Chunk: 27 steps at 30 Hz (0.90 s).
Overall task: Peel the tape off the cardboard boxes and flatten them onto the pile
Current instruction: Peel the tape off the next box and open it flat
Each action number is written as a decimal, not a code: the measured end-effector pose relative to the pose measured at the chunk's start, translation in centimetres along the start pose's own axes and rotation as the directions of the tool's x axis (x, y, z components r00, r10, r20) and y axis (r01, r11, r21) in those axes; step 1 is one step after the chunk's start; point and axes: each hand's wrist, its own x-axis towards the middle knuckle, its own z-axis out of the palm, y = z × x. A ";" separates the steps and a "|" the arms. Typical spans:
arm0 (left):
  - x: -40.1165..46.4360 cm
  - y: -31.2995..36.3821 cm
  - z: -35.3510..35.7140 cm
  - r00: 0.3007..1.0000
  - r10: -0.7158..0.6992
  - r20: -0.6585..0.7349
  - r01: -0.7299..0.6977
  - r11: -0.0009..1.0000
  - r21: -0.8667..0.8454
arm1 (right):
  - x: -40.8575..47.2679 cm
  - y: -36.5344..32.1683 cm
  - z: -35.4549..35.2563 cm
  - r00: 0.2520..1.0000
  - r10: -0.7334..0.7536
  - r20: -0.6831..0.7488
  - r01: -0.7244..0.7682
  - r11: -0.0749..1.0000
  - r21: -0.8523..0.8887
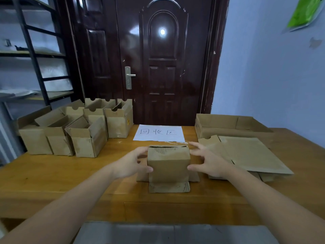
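Cardboard box (pixel 168 162): upright, table (pixel 52 175) centre, flaps splayed. Left hand (pixel 135 162) grips its left side; right hand (pixel 204 161), fingers spread, touches the right. Advice: press opposite corners inward, collapse flat, then slide onto flattened pile (pixel 246 154) at right.

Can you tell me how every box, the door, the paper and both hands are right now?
box in the middle: upright, flaps splayed
left hand: gripping its side
right hand: fingers spread, thumb touching box
boxes on the left: upright, open
flattened pile: lying flat
door: closed
paper sign: lying flat

Bare table (pixel 52 173) between boxes (pixel 73 131), pile (pixel 249 155)
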 end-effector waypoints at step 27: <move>1.4 2.0 0.1 0.997 0.072 0.013 -0.068 0.850 0.523 | 1.2 -3.5 -0.7 0.990 -0.114 0.088 0.132 0.963 -0.237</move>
